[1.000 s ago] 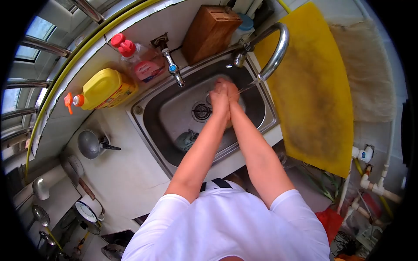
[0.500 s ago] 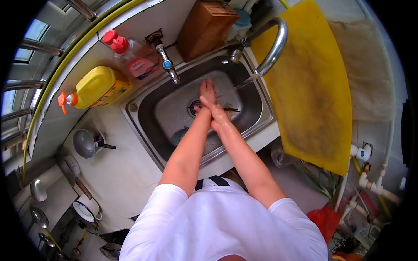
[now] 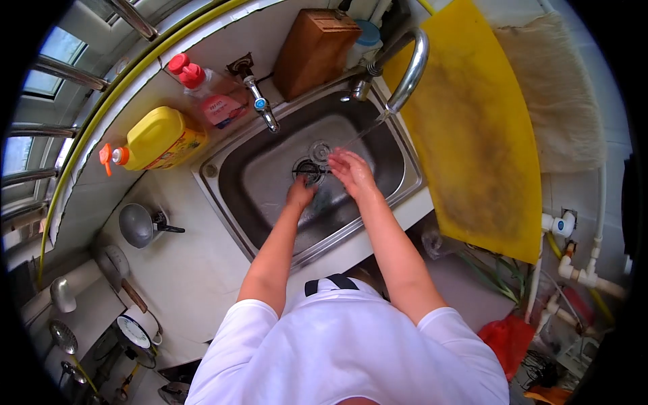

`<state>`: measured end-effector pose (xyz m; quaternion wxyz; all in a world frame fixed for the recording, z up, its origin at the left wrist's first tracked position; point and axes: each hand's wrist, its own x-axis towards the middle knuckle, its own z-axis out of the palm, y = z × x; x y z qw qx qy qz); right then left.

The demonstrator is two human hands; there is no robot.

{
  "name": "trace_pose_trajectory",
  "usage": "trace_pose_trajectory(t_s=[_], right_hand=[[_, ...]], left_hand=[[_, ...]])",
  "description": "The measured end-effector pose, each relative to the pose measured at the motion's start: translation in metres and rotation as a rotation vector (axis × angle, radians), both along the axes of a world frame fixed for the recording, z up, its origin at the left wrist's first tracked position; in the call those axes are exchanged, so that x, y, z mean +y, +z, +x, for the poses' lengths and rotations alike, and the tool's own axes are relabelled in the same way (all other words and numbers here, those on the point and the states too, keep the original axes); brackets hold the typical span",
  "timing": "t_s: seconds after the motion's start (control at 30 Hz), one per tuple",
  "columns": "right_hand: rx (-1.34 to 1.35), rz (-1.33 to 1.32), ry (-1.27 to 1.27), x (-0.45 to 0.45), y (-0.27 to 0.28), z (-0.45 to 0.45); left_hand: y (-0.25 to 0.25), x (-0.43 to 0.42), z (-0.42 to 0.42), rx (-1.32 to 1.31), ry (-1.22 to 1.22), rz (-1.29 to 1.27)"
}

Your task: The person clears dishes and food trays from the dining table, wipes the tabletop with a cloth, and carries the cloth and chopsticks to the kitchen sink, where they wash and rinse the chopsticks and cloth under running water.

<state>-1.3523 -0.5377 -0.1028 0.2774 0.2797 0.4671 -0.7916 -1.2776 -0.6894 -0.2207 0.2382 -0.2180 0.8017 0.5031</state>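
Observation:
Both hands are apart inside the steel sink [image 3: 260, 158]. My right hand [image 3: 352, 174] is under the thin stream from the curved faucet [image 3: 416, 67], palm up with its fingers spread and nothing in it. Lower and to the left, my left hand [image 3: 301, 193] is beside the drain [image 3: 309, 169]; its fingers are smeared and partly dark against the basin, so their pose is unclear. A round, clear strainer-like shape [image 3: 320, 150] shows just above the drain. Some dark greenish cloth seems to lie behind my left hand, mostly hidden.
Behind the sink are a small tap [image 3: 260, 104], a clear soap bottle [image 3: 219, 101], a yellow jug [image 3: 162, 138] and a wooden block [image 3: 315, 54]. A yellow board [image 3: 472, 128] stands at the right. A small pan [image 3: 137, 225] sits on the left counter.
My hands were clasped, then rubbing at the wrist; now they have come apart, the left lower by the drain and the right opened under the water. The view has shifted slightly.

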Motion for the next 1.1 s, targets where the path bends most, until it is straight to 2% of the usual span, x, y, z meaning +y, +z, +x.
trace_pose_trajectory(t_s=[0.03, 0.07, 0.1, 0.13, 0.2, 0.23, 0.3, 0.43, 0.5, 0.63, 0.7, 0.83, 0.9, 1.0, 1.07, 1.1], right_hand=[[0.031, 0.180, 0.016, 0.000, 0.007, 0.003], [0.035, 0.177, 0.016, 0.004, 0.002, 0.003], [0.058, 0.325, 0.043, 0.010, -0.010, 0.004], [0.081, 0.474, 0.070, 0.012, -0.017, 0.005], [0.015, 0.401, -0.014, 0.005, -0.007, 0.003], [-0.022, 0.307, -0.046, -0.001, 0.004, 0.001], [-0.057, 0.213, -0.083, -0.005, 0.007, -0.001], [0.102, 0.129, -0.032, -0.008, 0.003, -0.009], [0.127, 0.138, -0.022, -0.007, 0.001, -0.012], [-0.108, 0.045, -0.147, -0.006, -0.008, -0.012], [-0.173, 0.011, -0.169, -0.005, -0.017, -0.011], [0.021, 0.091, -0.069, -0.002, -0.025, -0.004], [0.096, 0.108, -0.042, -0.002, -0.023, -0.002], [0.194, 0.196, 0.027, -0.002, -0.024, -0.004], [-0.101, -0.105, -0.187, 0.007, -0.028, -0.005], [-0.101, -0.106, -0.188, 0.004, -0.010, -0.006]], left_hand=[[-0.013, 0.004, -0.019, 0.088, 0.154, 0.185], [0.011, 0.007, -0.040, 0.097, 0.270, 0.259], [0.046, 0.012, -0.058, 0.106, 0.386, 0.334], [0.065, 0.017, -0.072, 0.109, 0.387, 0.333], [0.095, 0.025, -0.094, 0.206, 0.437, 0.497], [0.107, 0.025, -0.100, 0.210, 0.435, 0.498], [0.124, 0.028, -0.107, -0.151, 0.516, 0.944], [0.104, 0.037, -0.102, 0.011, 0.541, 0.960], [0.102, 0.032, -0.098, 0.169, 0.428, 0.648], [0.125, 0.024, -0.092, 0.210, 0.459, 0.695], [0.137, 0.022, -0.090, 0.193, 0.463, 0.840], [0.137, 0.022, -0.093, 0.190, 0.425, 0.889], [0.132, 0.023, -0.091, 0.264, 0.281, 0.643], [0.128, 0.025, -0.090, 0.259, 0.271, 0.660], [0.136, 0.028, -0.084, 0.238, 0.237, 0.707], [0.142, 0.029, -0.079, 0.217, 0.205, 0.753]])
